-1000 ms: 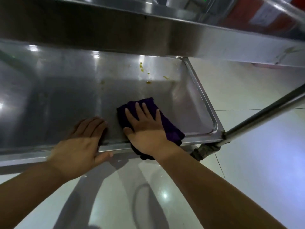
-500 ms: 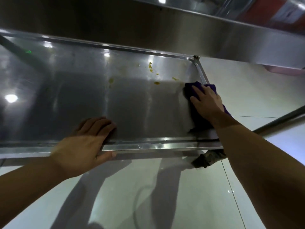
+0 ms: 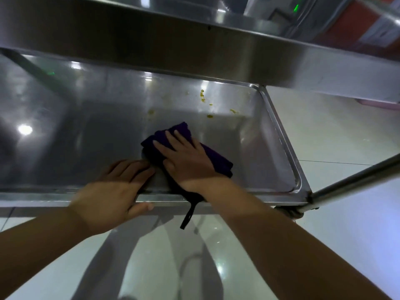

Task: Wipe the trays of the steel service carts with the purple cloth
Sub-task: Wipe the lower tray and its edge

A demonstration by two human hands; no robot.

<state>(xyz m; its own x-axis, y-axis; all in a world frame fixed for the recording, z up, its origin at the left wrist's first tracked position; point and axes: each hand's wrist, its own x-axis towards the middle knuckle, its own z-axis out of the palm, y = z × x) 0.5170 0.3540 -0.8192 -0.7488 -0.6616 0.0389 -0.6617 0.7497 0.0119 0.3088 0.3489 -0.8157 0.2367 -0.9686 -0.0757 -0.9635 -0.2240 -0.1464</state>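
Flat right hand (image 3: 188,161) presses purple cloth (image 3: 218,159).

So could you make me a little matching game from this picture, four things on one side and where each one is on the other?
Things:
1. purple cloth
2. left hand
3. yellow food specks
4. black strap

Places:
A. far part of the tray, beyond the cloth
B. under the right hand, flat on the tray
C. hanging over the tray's near rim
D. resting on the tray's near rim

Pairs: 1-B, 2-D, 3-A, 4-C
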